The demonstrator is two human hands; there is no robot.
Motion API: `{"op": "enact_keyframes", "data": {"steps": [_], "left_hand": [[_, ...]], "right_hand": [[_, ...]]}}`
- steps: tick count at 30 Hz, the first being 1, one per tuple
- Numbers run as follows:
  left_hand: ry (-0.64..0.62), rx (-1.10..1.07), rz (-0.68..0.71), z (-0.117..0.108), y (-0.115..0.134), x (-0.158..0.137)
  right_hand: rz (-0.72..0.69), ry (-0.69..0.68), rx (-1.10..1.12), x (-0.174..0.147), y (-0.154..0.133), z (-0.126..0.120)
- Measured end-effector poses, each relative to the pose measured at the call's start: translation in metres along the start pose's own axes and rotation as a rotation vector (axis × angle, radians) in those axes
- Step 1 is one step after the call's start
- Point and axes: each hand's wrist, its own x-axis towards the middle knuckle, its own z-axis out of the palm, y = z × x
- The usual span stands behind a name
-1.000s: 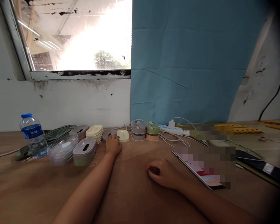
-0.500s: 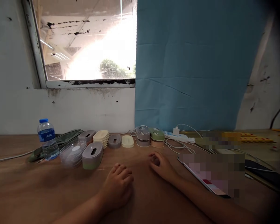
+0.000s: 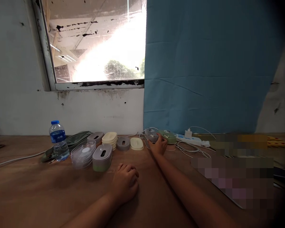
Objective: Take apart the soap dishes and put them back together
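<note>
Right hand [image 3: 159, 146] reaching the grey box [image 3: 151, 135] at tabletop's far edge, fingers spread; left hand [image 3: 124, 185] curled, empty. Probably light, rigid, slippery; best gripped by its sides.

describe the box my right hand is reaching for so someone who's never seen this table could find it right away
Find the blue curtain on the back wall; at its lower left corner two small stacks of oval boxes stand together. The right hand touches the grey-lidded box, on the left. Its neighbour, the green-lidded box, differs only in colour.
</note>
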Motion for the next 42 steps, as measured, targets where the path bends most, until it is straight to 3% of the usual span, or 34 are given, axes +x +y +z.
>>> {"op": "enact_keyframes", "data": {"steps": [8, 16, 21, 25, 28, 34, 36, 39, 42], "left_hand": [[-0.03, -0.119, -0.059, 0.002, -0.002, -0.001], [-0.006, -0.118, -0.124, 0.003, -0.01, 0.002], [0.012, -0.075, -0.134, 0.001, -0.01, 0.004], [0.037, -0.017, -0.146, -0.001, -0.011, 0.004], [0.112, 0.017, -0.148, -0.005, -0.014, 0.002], [0.291, -0.027, -0.063, -0.025, -0.022, -0.001], [0.262, -0.111, 0.037, -0.032, -0.025, -0.002], [0.118, -0.264, 0.178, -0.037, -0.03, -0.006], [-0.026, -0.361, 0.206, -0.033, -0.033, -0.007]], "right_hand": [[-0.061, 0.039, -0.055, 0.004, 0.005, 0.012], [-0.17, 0.037, 0.024, 0.006, 0.013, 0.015], [-0.255, 0.014, 0.115, 0.006, 0.018, 0.001], [-0.319, -0.034, 0.202, -0.002, 0.021, -0.027], [-0.362, -0.134, 0.309, -0.018, 0.024, -0.059], [-0.431, -0.495, 0.507, -0.055, 0.024, -0.127], [-0.462, -0.605, 0.527, -0.061, 0.019, -0.14], [-0.494, -0.822, 0.533, -0.064, 0.007, -0.151], [-0.461, -0.998, 0.472, -0.063, -0.003, -0.159]]}}
